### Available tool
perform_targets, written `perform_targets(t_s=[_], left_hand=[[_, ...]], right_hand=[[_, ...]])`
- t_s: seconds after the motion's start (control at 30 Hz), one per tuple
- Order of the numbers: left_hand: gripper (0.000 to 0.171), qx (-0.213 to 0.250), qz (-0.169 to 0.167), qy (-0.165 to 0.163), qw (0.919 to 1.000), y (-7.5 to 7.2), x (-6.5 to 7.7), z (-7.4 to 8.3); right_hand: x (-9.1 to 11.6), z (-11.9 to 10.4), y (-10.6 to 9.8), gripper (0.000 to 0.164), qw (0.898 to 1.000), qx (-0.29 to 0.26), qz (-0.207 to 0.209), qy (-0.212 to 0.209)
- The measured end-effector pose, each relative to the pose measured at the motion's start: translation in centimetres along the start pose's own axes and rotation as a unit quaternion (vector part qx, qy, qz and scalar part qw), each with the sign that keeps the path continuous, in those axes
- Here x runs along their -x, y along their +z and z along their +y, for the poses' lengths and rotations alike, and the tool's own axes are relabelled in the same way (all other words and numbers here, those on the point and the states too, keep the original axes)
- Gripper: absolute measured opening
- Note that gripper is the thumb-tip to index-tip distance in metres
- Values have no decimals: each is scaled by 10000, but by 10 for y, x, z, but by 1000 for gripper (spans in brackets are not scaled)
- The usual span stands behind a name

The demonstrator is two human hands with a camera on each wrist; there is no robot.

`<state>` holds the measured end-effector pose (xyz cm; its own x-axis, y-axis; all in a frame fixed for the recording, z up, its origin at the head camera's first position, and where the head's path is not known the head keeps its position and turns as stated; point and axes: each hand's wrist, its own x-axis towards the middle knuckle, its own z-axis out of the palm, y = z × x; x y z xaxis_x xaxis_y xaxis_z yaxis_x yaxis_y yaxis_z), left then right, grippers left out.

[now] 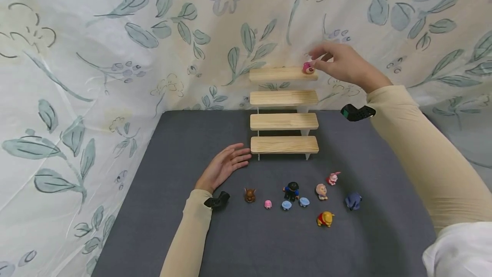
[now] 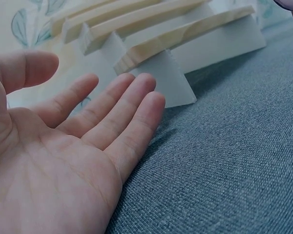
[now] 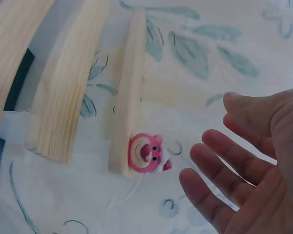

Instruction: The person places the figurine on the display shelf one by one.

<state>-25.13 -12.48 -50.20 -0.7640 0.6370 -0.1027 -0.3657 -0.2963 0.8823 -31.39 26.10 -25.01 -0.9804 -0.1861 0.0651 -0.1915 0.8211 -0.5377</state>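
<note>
Bear [image 1: 308,68], one: on top shelf [image 1: 276,74], right end; right hand [image 1: 338,64]: fingers parted, empty, just beside it; left hand [image 1: 226,166]: fingers extended, empty, near bottom shelf [image 1: 284,145]; risk: a brush from the right fingers could topple it (the edge lies close).

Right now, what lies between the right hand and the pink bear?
Nothing: in the right wrist view, a bare gap separates the right hand from the pink bear, with floral backdrop behind.

R hand [image 1: 338,62] raised, arm [image 1: 426,161] outstretched, fingers [image 3: 219,170] parted & slightly bent; L hand [image 1: 223,168] lower, palm showing, fingers nr straight.
</note>
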Motion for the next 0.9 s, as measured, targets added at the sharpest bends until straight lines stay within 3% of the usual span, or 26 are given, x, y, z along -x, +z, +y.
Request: perform_targets(t_s=[0.53, 0.9], left_hand=[[59, -1, -15, 126, 9999, -1, 0, -3], [56, -80, 15, 80, 9999, -1, -1, -3]], right_hand=[[70, -33, 16, 32, 9925, 135, -23, -1215], [102, -42, 37, 27, 9819, 425, -269, -1824]])
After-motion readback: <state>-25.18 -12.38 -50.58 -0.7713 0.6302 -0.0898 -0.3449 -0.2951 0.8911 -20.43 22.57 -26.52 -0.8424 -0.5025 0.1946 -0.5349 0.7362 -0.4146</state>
